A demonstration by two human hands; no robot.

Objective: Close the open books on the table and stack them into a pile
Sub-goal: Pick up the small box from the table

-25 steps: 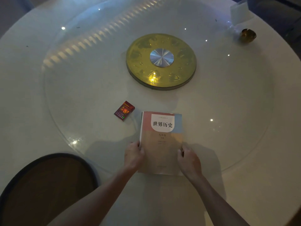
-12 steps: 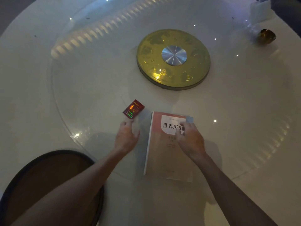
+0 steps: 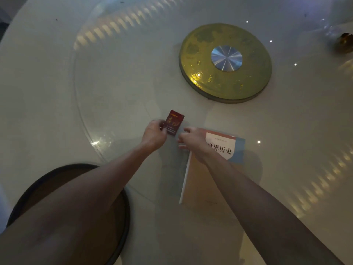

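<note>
Book [image 3: 210,178] closed on glass-topped table [image 3: 57,92].

My round white tabletop [image 3: 47,88] carries a glass turntable on a gold disc hub [image 3: 225,63]. A closed pink-and-blue paperback book [image 3: 208,180] lies flat near me, a small red box [image 3: 173,122] just beside it.

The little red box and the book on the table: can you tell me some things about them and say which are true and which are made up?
1. The left hand touches the little red box. True.
2. The book lies open. False: it is closed, cover up.
3. The red box sits on top of the book. False: it is beside it, to the left.
4. The right hand reaches toward the red box. True.
5. The gold disc lies beyond the book. True.
</note>
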